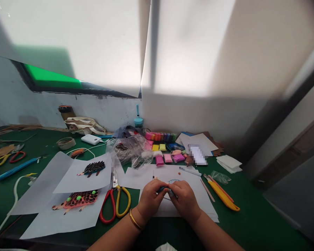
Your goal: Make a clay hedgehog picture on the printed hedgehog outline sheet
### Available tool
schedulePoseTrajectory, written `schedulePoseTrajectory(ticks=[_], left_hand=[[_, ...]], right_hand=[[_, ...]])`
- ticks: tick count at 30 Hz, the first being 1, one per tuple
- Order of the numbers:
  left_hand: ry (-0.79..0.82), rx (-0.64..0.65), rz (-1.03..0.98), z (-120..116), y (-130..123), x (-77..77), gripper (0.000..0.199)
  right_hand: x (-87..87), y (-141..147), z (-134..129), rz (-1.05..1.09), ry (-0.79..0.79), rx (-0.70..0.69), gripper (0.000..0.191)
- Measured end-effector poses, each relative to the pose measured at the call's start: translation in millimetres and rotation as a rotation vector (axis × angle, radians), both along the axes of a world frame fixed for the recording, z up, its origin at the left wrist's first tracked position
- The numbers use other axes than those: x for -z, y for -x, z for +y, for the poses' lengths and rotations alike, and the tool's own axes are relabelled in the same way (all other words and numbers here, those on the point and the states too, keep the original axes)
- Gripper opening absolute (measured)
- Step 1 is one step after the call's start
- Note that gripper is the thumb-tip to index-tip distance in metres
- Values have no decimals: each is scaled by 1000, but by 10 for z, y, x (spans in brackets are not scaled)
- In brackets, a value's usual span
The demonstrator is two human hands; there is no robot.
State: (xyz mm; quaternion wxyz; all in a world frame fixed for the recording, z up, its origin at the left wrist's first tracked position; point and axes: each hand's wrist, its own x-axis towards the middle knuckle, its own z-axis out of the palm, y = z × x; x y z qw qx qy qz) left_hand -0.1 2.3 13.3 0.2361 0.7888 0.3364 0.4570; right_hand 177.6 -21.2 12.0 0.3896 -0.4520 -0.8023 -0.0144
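Note:
My left hand [152, 198] and my right hand [185, 199] meet over the white paper [205, 205], fingertips pinched together. Between them is a small lump of blue clay [161, 189], mostly hidden by the fingers. Behind my knuckles, part of a blue-patterned drawing [173, 181] shows on the sheet. A tiny reddish-brown bit of clay [179, 173] lies beyond it, near a capped pen [190, 171]. Several packs of coloured clay [167, 158] lie farther back.
Large scissors [115, 205] with red and yellow handles lie left of my hands. Beyond them are sheets with hedgehog pictures [94, 168]. To the right are a yellow utility knife [222, 195] and thin sticks [207, 190]. A plastic bag [129, 150] and blurred phone [198, 155] sit behind.

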Motion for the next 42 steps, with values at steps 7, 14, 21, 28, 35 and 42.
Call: schedulePoseTrajectory(ticks=[7,14,21,28,35,42], left_hand=[[-40,-23,-48,-38,-24,-51,10],[-13,39,-115,-52,0,-60,9],[-82,22,-23,-45,-10,-25,23],[13,-96,-52,-10,28,-14,19],[106,-58,-95,-21,5,-16,17],[164,-68,-247,24,23,20,24]], right_hand=[[55,5,15,85,37,-64,36],[-23,-20,-34,114,162,-190,54],[-24,-11,8,193,188,-127,23],[-26,9,-11,32,84,-65,17],[-25,50,-30,36,95,-57,17],[20,-1,-18,102,82,-1,27]])
